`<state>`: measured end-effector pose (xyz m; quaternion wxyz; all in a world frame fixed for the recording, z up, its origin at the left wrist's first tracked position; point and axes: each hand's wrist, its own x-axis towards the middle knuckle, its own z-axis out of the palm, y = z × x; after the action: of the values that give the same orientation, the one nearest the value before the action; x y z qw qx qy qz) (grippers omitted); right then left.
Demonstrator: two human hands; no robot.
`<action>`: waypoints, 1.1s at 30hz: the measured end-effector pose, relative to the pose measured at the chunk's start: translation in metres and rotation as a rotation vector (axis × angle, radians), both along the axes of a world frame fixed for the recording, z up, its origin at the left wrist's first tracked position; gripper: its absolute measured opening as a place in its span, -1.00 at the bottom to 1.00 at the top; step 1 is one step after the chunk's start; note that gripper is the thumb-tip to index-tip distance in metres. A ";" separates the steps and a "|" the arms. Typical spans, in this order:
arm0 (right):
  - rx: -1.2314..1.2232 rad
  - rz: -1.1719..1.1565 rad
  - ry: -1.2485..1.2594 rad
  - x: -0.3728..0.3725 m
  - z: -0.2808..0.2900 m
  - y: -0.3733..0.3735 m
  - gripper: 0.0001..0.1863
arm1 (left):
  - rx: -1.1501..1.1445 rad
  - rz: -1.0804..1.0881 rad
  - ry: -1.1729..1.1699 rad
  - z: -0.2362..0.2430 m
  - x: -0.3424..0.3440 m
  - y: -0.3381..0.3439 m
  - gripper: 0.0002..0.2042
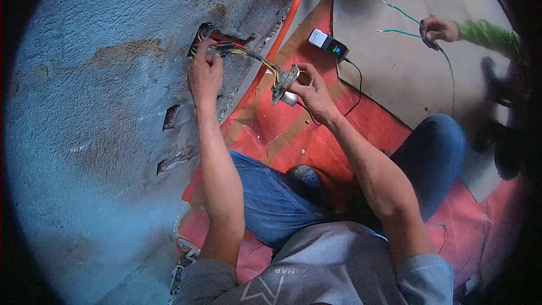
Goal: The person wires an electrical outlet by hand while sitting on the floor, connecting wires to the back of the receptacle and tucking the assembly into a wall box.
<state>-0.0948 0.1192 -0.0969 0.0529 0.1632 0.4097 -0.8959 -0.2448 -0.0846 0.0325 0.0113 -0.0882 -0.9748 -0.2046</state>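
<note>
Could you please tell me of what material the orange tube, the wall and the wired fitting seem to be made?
Orange tube: probably plastic, slightly glossy, with regular ribs.
Wall: likely cement or plaster, matte, rough and stained.
Wired fitting: perhaps metal, given its greyish, thin-looking frame; too small to be sure.

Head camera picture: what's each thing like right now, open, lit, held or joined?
Left hand: at the wires
Wires: out of the upper wall hole
Upper wall hole: uncovered
Right hand: gripping the fixture
Fixture: held away from the wall
Black-and-white device: screen lit, cord attached
Green wire: bare-tipped, held by another person's hand
</note>
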 end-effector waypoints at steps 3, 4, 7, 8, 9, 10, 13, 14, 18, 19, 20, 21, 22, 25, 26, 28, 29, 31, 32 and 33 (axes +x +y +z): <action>0.010 -0.009 0.010 0.000 0.005 -0.002 -0.33 | 0.095 -0.039 0.034 -0.004 -0.002 -0.007 -0.69; -0.004 -0.016 -0.001 -0.001 0.008 -0.004 -0.32 | 0.088 -0.036 0.031 -0.004 -0.002 -0.011 -0.67; 0.113 0.002 0.020 0.001 0.005 0.000 -0.38 | 0.084 -0.040 0.015 -0.002 -0.002 -0.005 -0.65; 0.112 0.001 0.018 0.001 0.005 0.000 -0.38 | 0.077 -0.039 0.004 -0.003 -0.002 -0.005 -0.66; 0.115 0.003 0.022 0.000 0.005 0.000 -0.37 | 0.076 -0.039 0.003 -0.003 -0.003 -0.005 -0.66; 0.118 0.005 0.025 0.000 0.005 0.000 -0.36 | 0.092 -0.034 -0.003 -0.004 -0.004 -0.005 -0.67; 0.107 0.003 -0.002 0.000 0.008 0.001 -0.34 | 0.126 -0.032 -0.017 -0.008 -0.005 -0.006 -0.67; 0.105 0.004 -0.002 -0.001 0.011 0.002 -0.34 | 0.143 -0.033 -0.023 -0.009 -0.005 -0.009 -0.67; 0.130 0.006 0.004 -0.001 0.011 0.003 -0.32 | 0.171 -0.053 -0.041 -0.010 -0.008 -0.012 -0.66; 0.162 0.009 0.011 -0.001 0.008 0.003 -0.31 | 0.171 -0.037 -0.047 -0.010 -0.008 -0.010 -0.67; 0.162 0.008 0.011 -0.001 0.006 0.002 -0.31 | 0.169 -0.020 -0.053 -0.010 -0.007 -0.009 -0.68; 0.170 0.003 0.028 0.000 0.004 0.002 -0.32 | 0.169 -0.021 -0.053 -0.009 -0.006 -0.007 -0.68; 0.179 -0.002 0.046 0.001 0.002 0.002 -0.32 | 0.186 -0.015 -0.062 -0.009 -0.006 -0.006 -0.69; 0.181 -0.004 0.062 0.001 0.003 0.001 -0.32 | 0.210 -0.022 -0.060 -0.007 -0.004 -0.006 -0.70; 0.179 -0.004 0.063 0.001 0.004 0.000 -0.32 | 0.220 -0.035 -0.051 -0.007 -0.004 -0.007 -0.70; 0.195 -0.009 0.060 0.001 0.005 0.000 -0.33 | 0.220 -0.031 -0.055 -0.006 -0.004 -0.007 -0.71; 0.195 -0.009 0.060 0.001 0.004 0.000 -0.33 | 0.222 -0.027 -0.060 -0.005 -0.003 -0.005 -0.72; 0.206 0.008 0.024 0.001 0.001 0.001 -0.33 | 0.216 -0.041 -0.058 -0.005 -0.003 -0.001 -0.72; 0.204 0.009 0.026 0.000 0.002 0.000 -0.33 | 0.208 -0.053 -0.054 -0.004 -0.003 -0.001 -0.72; 0.159 -0.017 0.015 -0.001 0.002 -0.001 -0.35 | 0.206 -0.052 -0.052 -0.008 -0.005 -0.004 -0.72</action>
<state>-0.0955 0.1182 -0.0945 0.0292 0.1638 0.4788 -0.8620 -0.2501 -0.0885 0.0248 -0.0104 -0.1063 -0.9459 -0.3064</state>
